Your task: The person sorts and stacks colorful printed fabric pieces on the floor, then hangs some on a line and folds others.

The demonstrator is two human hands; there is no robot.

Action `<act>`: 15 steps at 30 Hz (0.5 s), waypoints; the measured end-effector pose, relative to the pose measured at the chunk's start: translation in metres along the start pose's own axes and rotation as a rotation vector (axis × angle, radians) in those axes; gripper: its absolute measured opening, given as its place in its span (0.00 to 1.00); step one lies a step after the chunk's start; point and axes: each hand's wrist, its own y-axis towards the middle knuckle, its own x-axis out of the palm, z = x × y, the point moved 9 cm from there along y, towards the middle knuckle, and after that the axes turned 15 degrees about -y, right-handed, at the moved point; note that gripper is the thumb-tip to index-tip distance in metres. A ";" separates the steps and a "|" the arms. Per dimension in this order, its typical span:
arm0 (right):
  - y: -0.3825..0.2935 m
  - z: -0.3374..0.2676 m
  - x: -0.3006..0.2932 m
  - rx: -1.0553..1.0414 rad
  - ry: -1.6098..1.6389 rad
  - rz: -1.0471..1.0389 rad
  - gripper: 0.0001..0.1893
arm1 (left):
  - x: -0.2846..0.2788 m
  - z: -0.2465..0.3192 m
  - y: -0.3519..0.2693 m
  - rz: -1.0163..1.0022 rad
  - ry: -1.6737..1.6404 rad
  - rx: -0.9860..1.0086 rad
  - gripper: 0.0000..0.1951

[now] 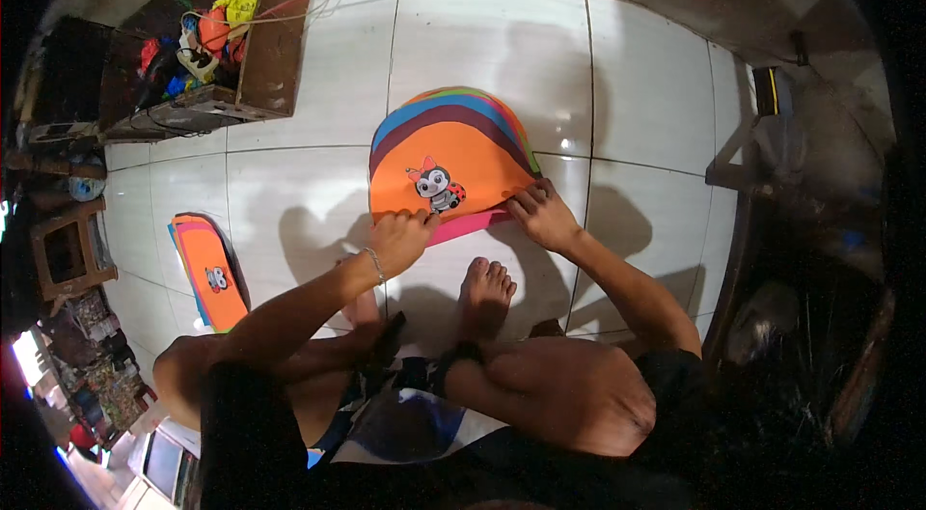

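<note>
A fanned stack of rounded, half-oval coloured sheets (441,112) lies on the tiled floor before me. Its top orange sheet (405,159) carries a ladybug picture (439,188) with a red bow. My left hand (401,238) has its fingers curled over this sheet's near edge, left of centre. At the near right corner, my right hand (544,215) pinches the same sheet's edge. Beneath the near edge, a strip of pink sheet (463,226) shows between the hands. Blue, maroon and green layers peek out along the far rim. Whether the sheets are foam or felt I cannot tell.
A second, narrower stack of coloured sheets (210,271), also with a ladybug, lies at left. A wooden box (271,68) holding plastic bags (213,29) stands far left, with a cord (289,18) across it. My bare foot (486,296) rests near the pink strip.
</note>
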 end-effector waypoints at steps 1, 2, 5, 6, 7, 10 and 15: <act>-0.012 -0.008 0.014 -0.011 -0.020 0.032 0.16 | 0.013 0.007 -0.003 -0.005 -0.007 0.004 0.14; -0.024 -0.018 0.021 0.007 -0.123 0.136 0.16 | 0.024 0.013 -0.006 0.005 0.013 -0.002 0.13; -0.024 -0.023 0.016 0.031 -0.062 0.122 0.17 | 0.044 0.007 -0.015 0.030 0.030 -0.026 0.14; -0.025 -0.021 0.007 0.028 -0.058 0.122 0.17 | 0.040 0.012 -0.019 0.049 0.002 0.011 0.17; -0.028 -0.017 -0.003 0.012 0.061 0.100 0.19 | 0.033 0.017 -0.022 0.069 -0.028 0.051 0.21; -0.020 0.012 -0.018 0.104 0.322 0.063 0.23 | 0.021 0.001 -0.011 -0.059 -0.352 -0.013 0.28; 0.030 0.074 -0.006 0.415 0.364 0.158 0.26 | -0.026 -0.058 0.019 0.239 -0.358 -0.211 0.37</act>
